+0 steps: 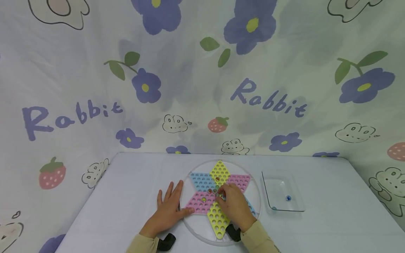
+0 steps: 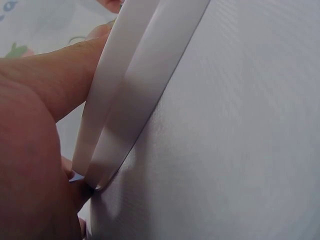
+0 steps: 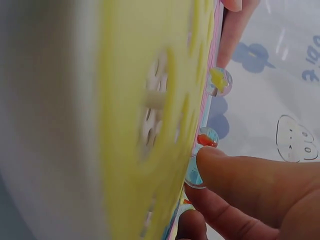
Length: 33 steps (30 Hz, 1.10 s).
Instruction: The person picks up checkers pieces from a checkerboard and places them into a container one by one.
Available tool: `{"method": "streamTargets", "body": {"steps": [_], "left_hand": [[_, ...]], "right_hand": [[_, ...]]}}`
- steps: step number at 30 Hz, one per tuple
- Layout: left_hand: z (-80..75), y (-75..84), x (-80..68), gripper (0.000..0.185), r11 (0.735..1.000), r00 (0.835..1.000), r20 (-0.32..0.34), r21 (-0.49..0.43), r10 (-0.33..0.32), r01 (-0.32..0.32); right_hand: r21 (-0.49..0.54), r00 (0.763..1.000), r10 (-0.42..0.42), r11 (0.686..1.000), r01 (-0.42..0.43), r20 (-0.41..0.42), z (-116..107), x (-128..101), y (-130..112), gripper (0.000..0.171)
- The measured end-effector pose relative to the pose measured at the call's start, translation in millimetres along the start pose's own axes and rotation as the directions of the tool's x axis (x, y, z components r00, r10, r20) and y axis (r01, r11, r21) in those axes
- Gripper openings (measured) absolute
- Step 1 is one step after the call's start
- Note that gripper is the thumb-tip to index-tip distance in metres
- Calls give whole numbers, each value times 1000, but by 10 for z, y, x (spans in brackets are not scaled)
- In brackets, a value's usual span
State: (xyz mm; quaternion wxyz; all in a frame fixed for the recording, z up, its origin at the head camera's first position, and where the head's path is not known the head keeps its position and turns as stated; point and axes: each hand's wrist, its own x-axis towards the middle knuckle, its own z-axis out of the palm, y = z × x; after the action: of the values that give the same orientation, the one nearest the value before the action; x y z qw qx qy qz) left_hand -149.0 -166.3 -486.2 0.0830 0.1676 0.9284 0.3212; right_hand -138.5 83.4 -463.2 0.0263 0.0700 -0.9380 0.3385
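Note:
A round clear checkers board [image 1: 193,225] with a star of yellow, pink and blue holed sections lies on the table. My left hand [image 1: 169,207] lies flat beside the board's left edge, its thumb against the rim [image 2: 115,100]. My right hand [image 1: 234,205] is over the star's middle and pinches a glass marble [image 3: 192,176] between fingertip and thumb, right at the board's surface. Other marbles sit in holes close by: a red-cored one [image 3: 207,137], a yellow-cored one [image 3: 219,81], and one [image 1: 217,179] on the far yellow section.
A clear rectangular tray [image 1: 281,209] stands right of the board with a blue marble [image 1: 288,198] in it. The table [image 1: 133,182] has a pale cover. A printed flower and rabbit cloth [image 1: 202,88] hangs behind and to both sides.

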Motion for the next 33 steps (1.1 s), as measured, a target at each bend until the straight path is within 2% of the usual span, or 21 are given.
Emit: {"method": "streamTargets", "body": {"steps": [14, 25, 33], "left_hand": [[-3, 2, -11, 105, 1000, 1000, 10, -11, -8, 9], [-9, -11, -2, 105, 1000, 1000, 14, -11, -13, 13], [-22, 17, -4, 104, 1000, 1000, 6, -2, -2, 2]], "right_hand": [[6, 1000, -5, 1000, 5, -2, -95, -37, -20, 10], [0, 999, -24, 1000, 24, -42, -258, -68, -60, 14], [23, 993, -58, 998, 60, -105, -336, -93, -5, 12]]}}
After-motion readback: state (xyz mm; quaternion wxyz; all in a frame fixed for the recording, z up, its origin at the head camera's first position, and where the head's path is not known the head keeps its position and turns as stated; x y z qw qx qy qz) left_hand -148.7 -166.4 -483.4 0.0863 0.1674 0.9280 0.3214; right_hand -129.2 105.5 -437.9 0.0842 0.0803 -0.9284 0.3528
